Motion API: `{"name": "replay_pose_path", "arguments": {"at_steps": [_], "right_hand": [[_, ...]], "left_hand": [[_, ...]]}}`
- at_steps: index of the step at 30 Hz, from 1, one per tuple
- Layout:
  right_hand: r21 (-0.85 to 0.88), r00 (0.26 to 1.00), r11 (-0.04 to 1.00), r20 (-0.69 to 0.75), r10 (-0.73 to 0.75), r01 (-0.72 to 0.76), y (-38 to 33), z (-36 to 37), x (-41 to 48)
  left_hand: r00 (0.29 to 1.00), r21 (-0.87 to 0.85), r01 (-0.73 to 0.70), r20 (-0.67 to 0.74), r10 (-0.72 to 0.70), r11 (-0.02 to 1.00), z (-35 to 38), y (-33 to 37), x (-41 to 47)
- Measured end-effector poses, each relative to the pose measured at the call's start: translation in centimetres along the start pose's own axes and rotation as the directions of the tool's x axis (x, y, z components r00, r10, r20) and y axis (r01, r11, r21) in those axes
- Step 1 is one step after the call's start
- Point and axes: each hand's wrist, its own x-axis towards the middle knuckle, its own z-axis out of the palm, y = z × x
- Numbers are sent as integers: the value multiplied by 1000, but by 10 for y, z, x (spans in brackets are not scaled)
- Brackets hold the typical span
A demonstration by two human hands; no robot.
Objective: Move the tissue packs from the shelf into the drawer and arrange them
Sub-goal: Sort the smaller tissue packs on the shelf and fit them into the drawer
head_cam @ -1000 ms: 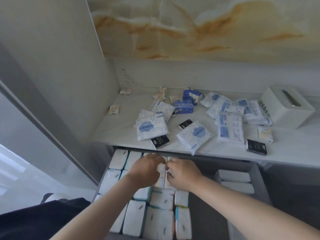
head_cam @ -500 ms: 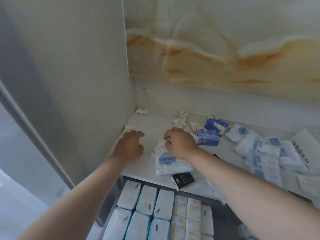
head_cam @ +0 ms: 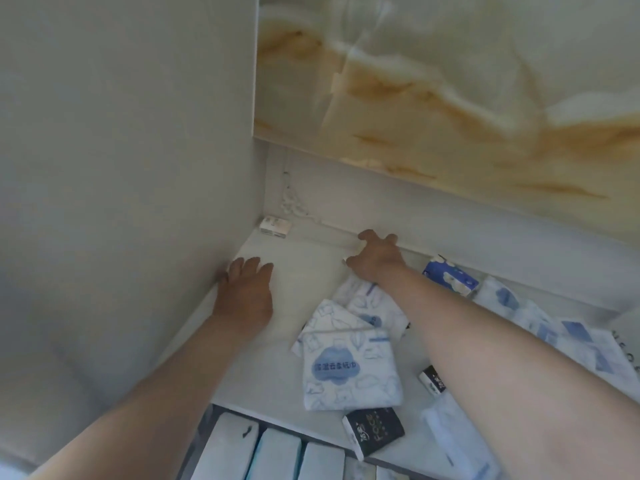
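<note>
Both my arms reach over the white shelf [head_cam: 304,282], seen from above. My left hand [head_cam: 246,292] lies palm down on the shelf against the grey side wall [head_cam: 121,168], fingers nearly straight and gripping nothing that shows. My right hand [head_cam: 377,258] is at the back edge of the shelf with its fingers curled. A pale sliver shows at the thumb, but I cannot tell whether anything is grasped. A small pale tissue pack [head_cam: 274,227] sits in the back left corner, apart from both hands. Between my forearms a white tissue pack with a blue cloud [head_cam: 349,368] overlaps a second pack of that kind [head_cam: 329,317]. A black pocket pack [head_cam: 375,431] lies at the front edge, another black pack [head_cam: 432,379] touches my right forearm, and a blue pack [head_cam: 450,275] lies just right of my right wrist. Below the shelf, the open drawer [head_cam: 204,431] holds white packs in rows [head_cam: 228,448]. A marbled panel [head_cam: 450,81] hangs above.
</note>
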Motion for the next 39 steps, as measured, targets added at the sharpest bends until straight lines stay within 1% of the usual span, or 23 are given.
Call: {"name": "replay_pose_path", "arguments": {"at_steps": [3, 5, 8, 11, 14, 17, 19, 21, 22, 24, 26, 28, 29, 31, 32, 34, 35, 36, 37, 39], "right_hand": [[-64, 998, 996, 13, -67, 68, -5, 6, 7], [-102, 993, 987, 9, -120, 121, -9, 12, 8], [-128, 977, 969, 20, -211, 212, -15, 23, 3], [-116, 954, 947, 13, -301, 300, -16, 27, -4], [-98, 907, 906, -52, -418, 412, -16, 20, -15], [-48, 859, 866, -115, -499, 497, -14, 2, -39], [8, 809, 819, -162, -565, 573, -12, -10, -61], [28, 745, 765, -255, -617, 643, -8, -19, -84], [30, 719, 749, -306, -624, 662, -7, -23, -94], [51, 706, 747, -375, -601, 663, -4, -31, -116], [50, 681, 731, -413, -605, 680, 1, -38, -137], [6, 651, 719, -431, -625, 695, 9, -43, -158], [-10, 650, 725, -435, -623, 689, 14, -46, -167], [-32, 673, 760, -441, -594, 649, 22, -51, -179], [-43, 686, 777, -441, -579, 628, 27, -54, -183], [-63, 688, 792, -457, -564, 607, 35, -62, -188], [-58, 688, 795, -466, -556, 603, 38, -66, -193], [-43, 692, 796, -466, -551, 604, 40, -71, -199], [-23, 698, 792, -457, -551, 611, 43, -73, -208], [52, 732, 780, -389, -559, 624, 50, -74, -230]], "left_hand": [[999, -154, -48, -15, 46, 987, -2, 7, 5], [999, -195, -37, -14, 35, 980, -2, 12, 7], [999, -254, 48, 14, -45, 966, -1, 16, 4], [999, -272, 44, 13, -42, 961, -1, 18, 2], [999, -358, 33, -12, -40, 933, -3, 18, 1], [997, -419, 29, -48, -54, 907, -11, 24, -9], [994, -437, -6, -104, -43, 900, -19, 30, -21], [983, -444, -55, -181, -29, 895, -27, 36, -35], [977, -455, -73, -212, -28, 888, -32, 39, -44], [967, -471, -110, -256, -16, 875, -41, 44, -65], [953, -439, -166, -301, 30, 883, -52, 48, -87], [939, -397, -219, -333, 83, 891, -64, 51, -107], [935, -389, -241, -338, 106, 889, -69, 53, -117], [930, -378, -321, -301, 213, 868, -73, 60, -138], [929, -367, -357, -237, 285, 859, -70, 65, -150], [924, -317, -364, -8, 382, 876, -61, 76, -173], [917, -267, -347, 103, 385, 899, -56, 79, -183], [913, -228, -331, 167, 372, 916, -52, 81, -189], [916, -215, -310, 193, 352, 926, -50, 81, -194], [928, -236, -282, 179, 327, 930, -52, 84, -199]]}}
